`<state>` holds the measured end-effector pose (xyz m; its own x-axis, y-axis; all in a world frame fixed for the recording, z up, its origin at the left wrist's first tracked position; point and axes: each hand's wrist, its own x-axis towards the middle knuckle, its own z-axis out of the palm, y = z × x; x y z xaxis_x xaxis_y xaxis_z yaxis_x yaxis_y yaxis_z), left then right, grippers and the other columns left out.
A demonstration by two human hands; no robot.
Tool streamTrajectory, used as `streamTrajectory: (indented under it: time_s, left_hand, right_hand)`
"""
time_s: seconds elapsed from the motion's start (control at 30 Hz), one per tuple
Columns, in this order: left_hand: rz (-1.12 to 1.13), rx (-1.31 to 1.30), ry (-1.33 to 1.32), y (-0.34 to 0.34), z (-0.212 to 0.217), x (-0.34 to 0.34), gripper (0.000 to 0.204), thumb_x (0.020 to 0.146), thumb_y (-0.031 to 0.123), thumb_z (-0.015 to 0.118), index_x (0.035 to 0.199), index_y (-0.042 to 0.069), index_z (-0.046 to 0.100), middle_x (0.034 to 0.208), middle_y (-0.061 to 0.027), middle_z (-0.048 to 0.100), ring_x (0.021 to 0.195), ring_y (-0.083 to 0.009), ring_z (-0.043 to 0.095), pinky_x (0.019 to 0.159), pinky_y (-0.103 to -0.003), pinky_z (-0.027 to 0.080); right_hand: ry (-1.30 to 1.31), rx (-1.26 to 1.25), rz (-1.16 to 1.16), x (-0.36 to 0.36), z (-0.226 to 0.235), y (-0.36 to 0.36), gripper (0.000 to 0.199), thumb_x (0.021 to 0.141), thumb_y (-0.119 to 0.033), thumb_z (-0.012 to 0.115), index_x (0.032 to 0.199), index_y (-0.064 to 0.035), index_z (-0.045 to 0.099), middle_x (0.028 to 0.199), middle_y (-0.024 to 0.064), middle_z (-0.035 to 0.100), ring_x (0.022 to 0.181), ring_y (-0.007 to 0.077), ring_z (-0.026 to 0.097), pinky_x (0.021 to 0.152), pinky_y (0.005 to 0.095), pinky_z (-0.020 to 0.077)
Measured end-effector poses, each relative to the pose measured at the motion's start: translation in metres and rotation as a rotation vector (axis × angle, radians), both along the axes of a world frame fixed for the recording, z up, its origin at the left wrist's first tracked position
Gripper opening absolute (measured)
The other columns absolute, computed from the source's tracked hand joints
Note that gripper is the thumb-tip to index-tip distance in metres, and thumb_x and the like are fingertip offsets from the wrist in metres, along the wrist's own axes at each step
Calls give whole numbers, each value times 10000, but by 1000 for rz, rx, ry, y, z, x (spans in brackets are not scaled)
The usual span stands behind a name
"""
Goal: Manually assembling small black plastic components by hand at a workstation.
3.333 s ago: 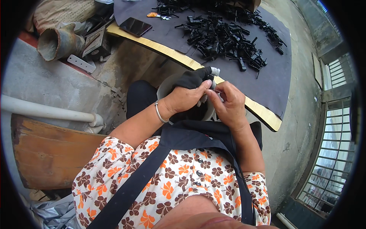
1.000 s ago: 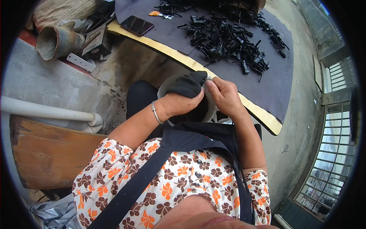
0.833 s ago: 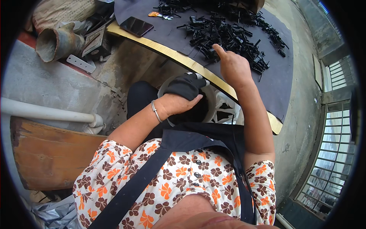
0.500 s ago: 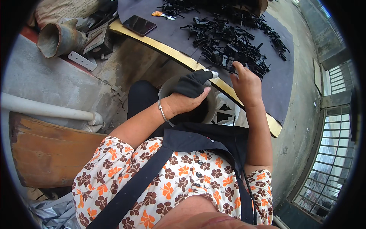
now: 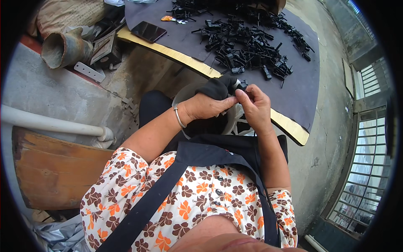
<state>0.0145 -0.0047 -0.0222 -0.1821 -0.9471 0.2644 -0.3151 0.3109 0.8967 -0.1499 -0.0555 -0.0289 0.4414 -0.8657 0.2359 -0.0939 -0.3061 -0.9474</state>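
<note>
Head view shows a small black part [image 5: 242, 85] gripped between my left hand [image 5: 210, 104], fingers in a black glove [image 5: 213, 89], and my pinching right hand [image 5: 257, 105], just back from the black pile [image 5: 241, 46] on the desk [image 5: 303, 90], so both now work it near a grey bucket [image 5: 232, 122] with indistinct dark contents.

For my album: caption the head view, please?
Left hand and right hand meet at a black part near a heaped table.
</note>
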Motion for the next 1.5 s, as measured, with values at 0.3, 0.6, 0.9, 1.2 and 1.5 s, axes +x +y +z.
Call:
streamTrajectory:
  time_s: [0.3, 0.6, 0.9, 1.2, 1.5]
  left_hand:
    - [-68, 245, 545, 18, 14, -3, 207, 875, 75, 582, 1071, 12, 575, 955, -32, 612, 830, -79, 550, 732, -218, 458]
    - [39, 90, 431, 20, 5, 0, 116, 902, 96, 541, 964, 6, 579, 824, -21, 589, 738, -65, 538, 653, -208, 454]
    - [36, 152, 470, 26, 20, -2, 224, 885, 87, 528, 1070, -33, 567, 875, -45, 619, 793, -85, 550, 701, -235, 462]
    - [146, -241, -16, 24, 8, -2, 168, 853, 52, 544, 999, -26, 573, 786, -40, 623, 667, -87, 549, 603, -245, 460]
    - [344, -704, -373, 24, 7, -9, 177, 802, 26, 569, 964, -45, 577, 862, -135, 624, 757, -249, 602, 702, -336, 483]
  right_hand:
    - [-11, -286, 97, -2, 2, 26, 406, 778, -151, 672, 1099, -16, 463, 638, -36, 407, 545, 53, 329, 499, 201, 302]
    - [41, -625, 179, 4, 24, 32, 458, 666, -163, 783, 1022, -32, 528, 673, 30, 485, 546, 137, 443, 493, 259, 395]
    - [-55, -454, -61, 11, 18, 37, 152, 812, -30, 653, 818, -47, 502, 650, -26, 473, 527, 35, 392, 472, 182, 324]
    - [41, -58, 143, 1, 25, 23, 203, 919, -194, 570, 817, -28, 512, 666, -63, 420, 595, 41, 354, 523, 201, 330]
    - [0, 53, 151, 11, 1, 23, 283, 972, -237, 464, 805, -23, 539, 643, -77, 435, 594, 32, 359, 521, 206, 331]
